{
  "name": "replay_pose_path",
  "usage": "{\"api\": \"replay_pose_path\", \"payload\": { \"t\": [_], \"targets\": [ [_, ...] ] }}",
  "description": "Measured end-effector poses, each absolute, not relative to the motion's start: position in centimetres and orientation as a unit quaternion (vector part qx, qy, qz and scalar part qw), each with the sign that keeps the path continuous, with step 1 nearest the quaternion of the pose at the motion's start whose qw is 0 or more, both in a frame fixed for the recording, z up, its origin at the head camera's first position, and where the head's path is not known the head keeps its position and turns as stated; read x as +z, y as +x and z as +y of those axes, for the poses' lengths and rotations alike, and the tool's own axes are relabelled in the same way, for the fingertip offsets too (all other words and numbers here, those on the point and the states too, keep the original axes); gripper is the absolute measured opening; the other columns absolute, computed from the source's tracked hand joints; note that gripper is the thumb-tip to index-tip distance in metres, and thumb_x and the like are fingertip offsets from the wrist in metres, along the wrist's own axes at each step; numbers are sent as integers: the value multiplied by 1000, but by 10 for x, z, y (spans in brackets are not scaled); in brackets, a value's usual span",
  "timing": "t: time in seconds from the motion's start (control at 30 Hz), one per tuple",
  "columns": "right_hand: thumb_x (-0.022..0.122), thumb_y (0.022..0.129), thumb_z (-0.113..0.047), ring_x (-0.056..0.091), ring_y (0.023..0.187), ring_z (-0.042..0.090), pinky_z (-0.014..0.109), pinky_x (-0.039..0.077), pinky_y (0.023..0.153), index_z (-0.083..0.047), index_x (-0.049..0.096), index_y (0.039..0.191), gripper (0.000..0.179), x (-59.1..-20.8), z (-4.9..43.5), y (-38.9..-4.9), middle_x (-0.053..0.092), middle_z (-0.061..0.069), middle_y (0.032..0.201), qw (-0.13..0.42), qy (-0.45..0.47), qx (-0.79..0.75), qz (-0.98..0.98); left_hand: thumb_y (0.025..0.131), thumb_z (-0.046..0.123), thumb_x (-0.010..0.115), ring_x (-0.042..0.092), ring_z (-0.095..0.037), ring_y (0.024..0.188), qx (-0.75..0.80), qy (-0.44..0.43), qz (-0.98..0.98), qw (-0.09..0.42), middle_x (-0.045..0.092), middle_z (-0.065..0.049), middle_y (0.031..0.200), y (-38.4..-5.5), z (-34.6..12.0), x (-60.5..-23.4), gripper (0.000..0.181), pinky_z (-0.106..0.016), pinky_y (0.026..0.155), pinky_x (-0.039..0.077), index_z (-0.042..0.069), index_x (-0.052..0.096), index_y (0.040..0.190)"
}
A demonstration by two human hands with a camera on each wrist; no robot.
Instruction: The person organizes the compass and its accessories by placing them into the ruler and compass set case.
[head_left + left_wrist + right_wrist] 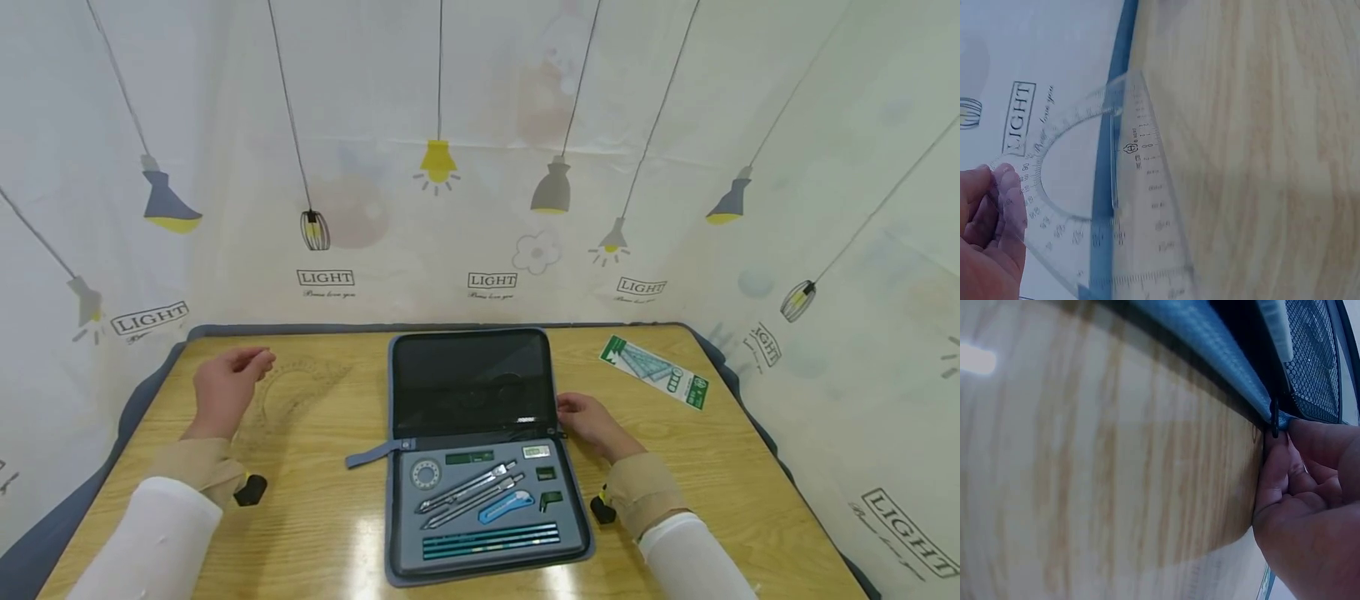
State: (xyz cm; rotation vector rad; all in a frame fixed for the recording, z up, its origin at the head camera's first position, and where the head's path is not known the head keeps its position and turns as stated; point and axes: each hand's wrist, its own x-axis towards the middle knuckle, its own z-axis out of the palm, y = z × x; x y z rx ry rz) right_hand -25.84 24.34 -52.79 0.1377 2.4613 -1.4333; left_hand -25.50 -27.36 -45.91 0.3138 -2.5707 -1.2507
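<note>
My left hand [225, 387] pinches a clear set square with a protractor arc [1141, 219] by its edge. It is above the left part of the table, and its scales show in the left wrist view. An unzipped blue-grey geometry case [391, 517] lies with its lid back in the middle. At the case's right edge, near the hinge, my right hand [596, 423] grips the fabric between thumb and fingers, beside a zipper pull [1275, 419]. Inside are two compasses [467, 487], a blue utility knife [506, 507], several pencils [491, 542] and a round template [425, 474].
A green-and-white packet of rulers [652, 371] lies at the table's back right. The case also holds an eraser [536, 452] and small green pieces [546, 473]. Its strap [367, 457] sticks out left. A printed curtain [480, 208] hangs behind the table [315, 517].
</note>
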Motion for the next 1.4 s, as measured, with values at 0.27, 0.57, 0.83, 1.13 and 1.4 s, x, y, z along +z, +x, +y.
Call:
{"api": "replay_pose_path", "payload": {
  "t": [0.27,0.57,0.83,1.13,1.4],
  "targets": [
    [48,95,-1,54,103,24,41,44,94,2,57,122,29,-524,240,-259,61,15,113,144,52,-493,856,94,35,55,52,12,76,-440,53,-870,215,69,-16,100,-255,-245,-431,36,-8,62,45,4,67,109],
    [49,94,0,54,105,26,42,43,95,2,57,121,29,-527,240,-262,61,16,113,138,41,-493,858,92,22,60,61,-16,81,-410,-8,-848,335,68,-13,93,-259,-205,-411,24,-6,68,41,1,68,102],
    [50,93,-1,54,103,25,41,43,93,1,59,119,27,-527,240,-262,61,15,111,135,44,-490,860,91,20,62,57,-2,86,-456,-48,-789,408,68,-13,94,-263,-174,-392,22,-7,71,44,0,69,100],
    [49,93,-1,54,103,26,40,44,92,-1,60,117,26,-523,242,-257,61,14,110,142,35,-492,858,91,17,62,63,-16,89,-513,-93,-790,322,69,-10,95,-266,-119,-388,17,-14,73,50,2,68,99],
    [47,94,0,52,111,29,46,40,99,-3,57,121,29,-525,243,-258,58,16,119,157,47,-502,849,92,15,61,65,-18,86,-510,-157,-814,230,68,-8,93,-270,-77,-393,14,-34,78,56,5,67,98]
  ]
}}
